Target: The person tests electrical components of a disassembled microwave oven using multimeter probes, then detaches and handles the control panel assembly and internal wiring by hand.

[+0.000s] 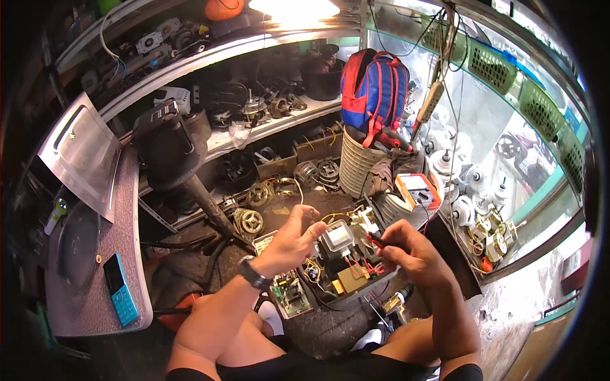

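Observation:
My left hand [291, 242], with a dark watch on its wrist, is raised over the left part of an opened appliance. Its thumb and forefinger are close to a thin pale wire; whether they grip it is too small to tell. My right hand [406, 249] pinches a probe with red and black parts [376, 239] at the appliance's right side. Between the hands lies a grey transformer-like block [338, 237] with red wires below it. A tan block [352, 278] sits nearer me. Green circuit boards [293, 294] lie at the left.
An orange-edged multimeter [418, 191] rests on a bucket at the right. A blue phone [121, 291] lies on the left table [82, 317]. Behind stand a red and blue backpack [375, 92] on a ribbed bin [359, 162], and shelves of motor parts. A power drill [397, 305] lies near my legs.

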Available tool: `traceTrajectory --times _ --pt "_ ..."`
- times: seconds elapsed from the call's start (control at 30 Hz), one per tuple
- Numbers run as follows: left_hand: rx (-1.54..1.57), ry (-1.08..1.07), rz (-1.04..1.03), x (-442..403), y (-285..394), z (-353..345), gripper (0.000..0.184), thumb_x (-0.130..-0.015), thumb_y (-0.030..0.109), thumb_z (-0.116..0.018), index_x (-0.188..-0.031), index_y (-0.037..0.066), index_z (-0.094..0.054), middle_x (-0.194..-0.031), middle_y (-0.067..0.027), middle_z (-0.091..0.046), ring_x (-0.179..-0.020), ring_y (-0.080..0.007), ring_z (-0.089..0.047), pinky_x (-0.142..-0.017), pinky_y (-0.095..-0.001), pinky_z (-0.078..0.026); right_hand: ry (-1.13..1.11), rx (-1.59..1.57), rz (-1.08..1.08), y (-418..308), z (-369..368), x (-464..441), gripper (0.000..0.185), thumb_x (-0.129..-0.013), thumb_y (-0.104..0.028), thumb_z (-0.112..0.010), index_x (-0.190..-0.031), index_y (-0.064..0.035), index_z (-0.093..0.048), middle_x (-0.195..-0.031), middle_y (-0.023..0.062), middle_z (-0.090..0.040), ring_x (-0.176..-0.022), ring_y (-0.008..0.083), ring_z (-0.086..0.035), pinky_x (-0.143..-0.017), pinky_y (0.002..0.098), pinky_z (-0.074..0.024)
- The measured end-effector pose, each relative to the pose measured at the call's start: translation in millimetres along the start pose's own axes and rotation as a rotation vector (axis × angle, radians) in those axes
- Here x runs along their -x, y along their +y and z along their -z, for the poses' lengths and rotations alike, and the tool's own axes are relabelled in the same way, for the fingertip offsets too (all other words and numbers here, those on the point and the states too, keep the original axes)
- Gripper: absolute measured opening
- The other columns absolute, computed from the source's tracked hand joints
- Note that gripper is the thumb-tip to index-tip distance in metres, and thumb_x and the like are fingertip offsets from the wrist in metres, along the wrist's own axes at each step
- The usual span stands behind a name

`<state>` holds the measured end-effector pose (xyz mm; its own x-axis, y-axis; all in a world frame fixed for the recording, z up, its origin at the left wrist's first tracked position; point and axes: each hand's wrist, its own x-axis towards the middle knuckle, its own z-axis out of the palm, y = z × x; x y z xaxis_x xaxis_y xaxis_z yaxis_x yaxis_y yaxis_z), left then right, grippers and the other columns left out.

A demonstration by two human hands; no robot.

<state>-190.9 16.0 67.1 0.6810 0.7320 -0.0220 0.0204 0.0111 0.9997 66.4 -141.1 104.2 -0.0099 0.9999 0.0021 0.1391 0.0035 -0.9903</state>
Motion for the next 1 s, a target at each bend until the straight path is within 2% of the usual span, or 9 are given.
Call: traceTrajectory --times 0.03,0.13,0.23,0.4,0.57,0.73,0.87,0.93,1.0 --pt "-0.187 0.056 -0.145 -10.3 -28.3 2.9 0.038 -0.11 0.037 -0.059 -0.132 0.011 -0.043 -0.082 0.0012 -0.05 -0.062 -0.0045 -0.047 -0.053 -0.0246 -0.042 -0.026 -0.031 -0.062 -3.5 -6.1 -7.1 0.018 -0.106 -0.007 -0.063 -0.121 -0.0039 -0.054 -0.097 0.0042 -0.069 -0.083 0.0092 -0.065 -0.075 0.0271 -0.0545" --pt "-0.428 0.046 -0.264 -6.6 -36.0 -6.8 0.036 -0.115 0.033 -0.05 -0.143 0.011 -0.045 -0.089 0.0019 -0.054 -0.07 -0.0042 -0.048 -0.062 -0.0253 -0.044 -0.064 0.062 -0.049 1.4 -23.4 -28.3 0.017 -0.107 -0.007 -0.06 -0.121 -0.002 -0.052 -0.097 0.0074 -0.07 -0.084 0.011 -0.067 -0.073 0.028 -0.0556" --pt "-0.175 -0.089 -0.123 -7.1 -32.9 0.3 0.037 -0.116 0.03 -0.045 -0.148 0.011 -0.05 -0.093 0.0019 -0.058 -0.074 -0.0059 -0.051 -0.066 -0.0233 -0.044 -0.032 -0.032 -0.023 23.4 -36.1 -42.7 0.018 -0.107 -0.009 -0.06 -0.121 -0.0022 -0.051 -0.096 0.008 -0.07 -0.083 0.0115 -0.067 -0.068 0.0273 -0.0554" --pt "0.29 0.021 0.087 -9.3 -17.7 -0.4 0.028 -0.111 0.02 -0.057 -0.136 0.01 -0.054 -0.11 -0.0045 -0.068 -0.084 -0.0091 -0.065 -0.064 -0.0194 -0.046 0.078 -0.172 -0.062 34.5 -44.2 -52.5 0.019 -0.107 -0.01 -0.061 -0.122 -0.0035 -0.051 -0.097 0.0075 -0.07 -0.077 0.0095 -0.065 -0.061 0.025 -0.0523" --pt "0.36 -0.073 0.163 -18.3 -35.9 5.8 0.018 -0.108 0.021 -0.063 -0.12 0.009 -0.057 -0.106 -0.0022 -0.068 -0.088 -0.0105 -0.066 -0.073 -0.0237 -0.051 0.075 -0.056 -0.058 39.2 -48.9 -61.7 0.02 -0.105 -0.01 -0.064 -0.118 -0.0015 -0.053 -0.095 0.007 -0.071 -0.074 0.0091 -0.066 -0.061 0.0263 -0.0546" --pt "0.419 -0.004 0.21 -18.6 -36.9 0.2 0.015 -0.109 0.024 -0.062 -0.111 0.01 -0.055 -0.105 -0.0018 -0.069 -0.088 -0.0088 -0.066 -0.066 -0.0212 -0.045 0.066 -0.091 -0.143 46.6 -49.1 -65.8 0.02 -0.105 -0.01 -0.063 -0.119 -0.0011 -0.052 -0.098 0.0095 -0.073 -0.075 0.0096 -0.067 -0.061 0.0269 -0.0555" --pt "0.297 0.051 0.184 -15.3 -38.8 -1.1 0.013 -0.109 0.02 -0.059 -0.11 0.008 -0.054 -0.097 -0.0018 -0.068 -0.085 -0.0089 -0.065 -0.07 -0.0233 -0.048 -0.003 -0.103 -0.185 51.5 -45.5 -63.5 0.022 -0.106 -0.008 -0.061 -0.122 -0.0009 -0.048 -0.102 0.0117 -0.074 -0.079 0.0104 -0.068 -0.065 0.0272 -0.0573" --pt "0.056 0.035 0.082 -11.6 -38.7 -1.4 0.014 -0.108 0.017 -0.059 -0.11 0.004 -0.056 -0.091 -0.005 -0.068 -0.082 -0.0108 -0.064 -0.075 -0.0288 -0.053 -0.024 -0.098 -0.167 57.6 -40.8 -62.4 0.022 -0.107 -0.008 -0.06 -0.122 -0.0006 -0.046 -0.106 0.0147 -0.075 -0.083 0.0118 -0.069 -0.071 0.028 -0.0586" --pt "-0.093 0.043 0.095 -5.7 -20.4 -2.4 0.018 -0.109 0.021 -0.057 -0.11 0.003 -0.055 -0.086 -0.0073 -0.067 -0.08 -0.0143 -0.064 -0.074 -0.033 -0.052 0.111 -0.051 -0.057 53.7 -36.2 -64.0 0.019 -0.109 -0.008 -0.054 -0.123 -0.0011 -0.044 -0.105 0.0176 -0.075 -0.082 0.0165 -0.072 -0.072 0.0304 -0.0589"
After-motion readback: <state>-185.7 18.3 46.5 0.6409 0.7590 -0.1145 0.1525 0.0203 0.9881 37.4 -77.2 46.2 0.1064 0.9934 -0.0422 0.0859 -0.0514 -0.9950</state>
